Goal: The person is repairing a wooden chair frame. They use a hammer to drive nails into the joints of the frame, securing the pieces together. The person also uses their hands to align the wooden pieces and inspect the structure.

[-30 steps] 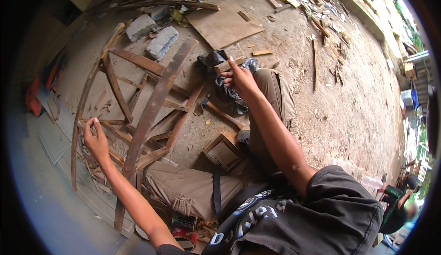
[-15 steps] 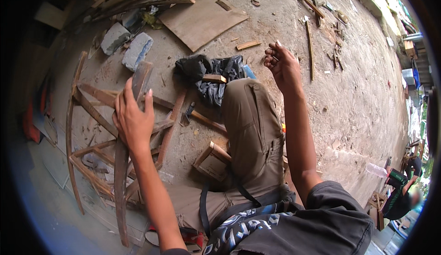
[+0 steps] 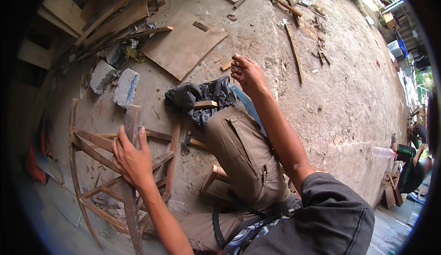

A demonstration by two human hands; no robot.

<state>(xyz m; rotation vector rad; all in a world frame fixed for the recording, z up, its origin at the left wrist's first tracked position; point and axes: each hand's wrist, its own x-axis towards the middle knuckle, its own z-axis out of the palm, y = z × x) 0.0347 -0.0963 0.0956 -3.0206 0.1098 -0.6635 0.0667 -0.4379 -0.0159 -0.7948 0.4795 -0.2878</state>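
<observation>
My left hand (image 3: pixel 133 156) rests on the upright post of a dark wooden chair frame (image 3: pixel 132 121), fingers on one side and thumb on the other. The frame's curved legs and crossbars spread out at the left. Above the ground beyond my knee, my right hand (image 3: pixel 249 76) is raised with its fingers curled together; whether something small is in them I cannot make out. A short wood strip (image 3: pixel 226 65) lies just past those fingertips. Between my hands, a wood block (image 3: pixel 206 104) sits on a black plastic bag (image 3: pixel 219 89). A hammer (image 3: pixel 186 143) lies near my knee, its handle partly hidden.
A flat blue thing (image 3: pixel 248 104) lies partly under my right forearm. A plywood board (image 3: pixel 177 48) and two concrete blocks (image 3: pixel 126 88) are farther off. Wood scraps (image 3: pixel 294 52) litter the floor. At the far right a person (image 3: pixel 411 165) sits near a plastic bottle (image 3: pixel 382 152).
The view has shifted, so the floor things sit farther left. My right hand has moved left, closer to the wood strip. More of the blue thing shows. The left hand stays on the post.
</observation>
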